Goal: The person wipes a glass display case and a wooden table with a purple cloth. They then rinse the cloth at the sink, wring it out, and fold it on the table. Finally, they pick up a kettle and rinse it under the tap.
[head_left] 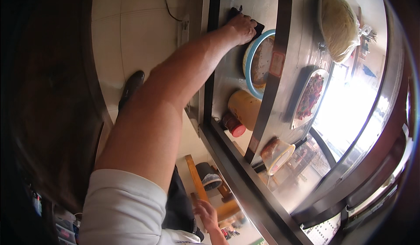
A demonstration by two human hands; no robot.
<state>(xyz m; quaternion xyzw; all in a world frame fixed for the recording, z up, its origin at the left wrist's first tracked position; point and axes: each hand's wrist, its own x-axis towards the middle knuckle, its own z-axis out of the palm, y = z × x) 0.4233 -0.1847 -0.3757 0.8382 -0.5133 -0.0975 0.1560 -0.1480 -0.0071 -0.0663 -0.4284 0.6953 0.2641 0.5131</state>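
Note:
My left hand [242, 28] reaches far up into a metal shelf compartment. Its curled fingers grip a dark cloth [259, 29], pressed on the shelf's metal surface [225, 57]. Right beside that hand is a large round tub with a light blue rim [250, 65], holding something brownish. A yellowish container [244, 107] and a red-lidded jar [236, 129] sit nearer along the same shelf. Low in the view, my right hand [206, 214] hangs with its fingers apart, near a wooden stool [195, 177]; it appears to hold nothing.
On the level above are a bulging plastic bag of pale food [339, 26], a white tray of reddish food [309, 98] and a plastic tub [278, 155]. A metal frame bar [245, 177] edges the shelf. A dark bucket with a bag liner [210, 177] stands by the stool.

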